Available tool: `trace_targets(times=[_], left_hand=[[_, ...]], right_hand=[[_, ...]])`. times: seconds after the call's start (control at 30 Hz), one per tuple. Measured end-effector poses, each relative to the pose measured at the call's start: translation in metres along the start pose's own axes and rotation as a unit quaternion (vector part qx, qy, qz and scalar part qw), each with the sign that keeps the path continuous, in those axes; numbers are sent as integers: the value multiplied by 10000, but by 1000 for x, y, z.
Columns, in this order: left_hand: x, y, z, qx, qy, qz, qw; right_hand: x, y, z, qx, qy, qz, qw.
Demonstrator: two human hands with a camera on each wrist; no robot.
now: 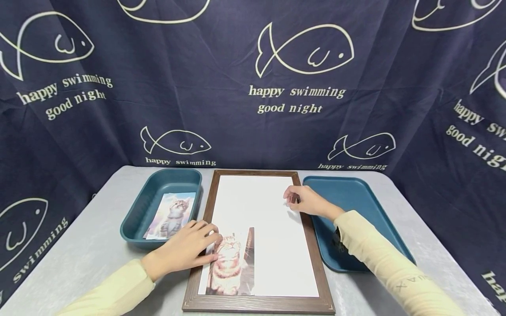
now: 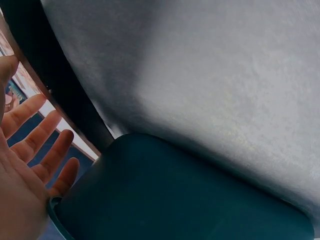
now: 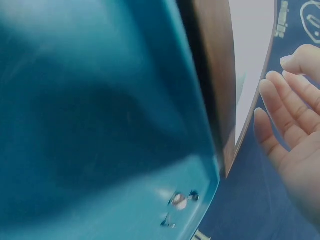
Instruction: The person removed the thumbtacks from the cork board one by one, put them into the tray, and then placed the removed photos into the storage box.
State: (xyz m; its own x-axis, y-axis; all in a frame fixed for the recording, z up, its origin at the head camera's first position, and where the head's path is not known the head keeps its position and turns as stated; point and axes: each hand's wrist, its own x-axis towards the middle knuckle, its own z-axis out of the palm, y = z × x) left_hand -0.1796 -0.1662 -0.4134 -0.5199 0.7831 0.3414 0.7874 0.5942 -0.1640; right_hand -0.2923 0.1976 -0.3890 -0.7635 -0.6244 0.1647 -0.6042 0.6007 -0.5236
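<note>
A white board in a brown wooden frame lies in the middle of the table. On its lower left is a picture of an orange cat. My left hand touches this picture's left side with its fingertips, palm over the frame's left edge. In the left wrist view its fingers look spread and straight. Over the board's upper right is my right hand, fingers loosely bent. The right wrist view shows nothing clearly held between them.
At left, a deep teal bin holds a kitten picture. A shallow teal tray lies at right, with small dark, shiny objects inside. A navy fish-print curtain surrounds the table's back and sides.
</note>
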Motion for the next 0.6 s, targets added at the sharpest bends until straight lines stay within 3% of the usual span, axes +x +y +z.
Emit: trace_targets(times=[0.6], left_hand=[[0,1,-1,-37,-147,-66,9999]], right_hand=[[8,-33,24,232,-437,-207,9986]])
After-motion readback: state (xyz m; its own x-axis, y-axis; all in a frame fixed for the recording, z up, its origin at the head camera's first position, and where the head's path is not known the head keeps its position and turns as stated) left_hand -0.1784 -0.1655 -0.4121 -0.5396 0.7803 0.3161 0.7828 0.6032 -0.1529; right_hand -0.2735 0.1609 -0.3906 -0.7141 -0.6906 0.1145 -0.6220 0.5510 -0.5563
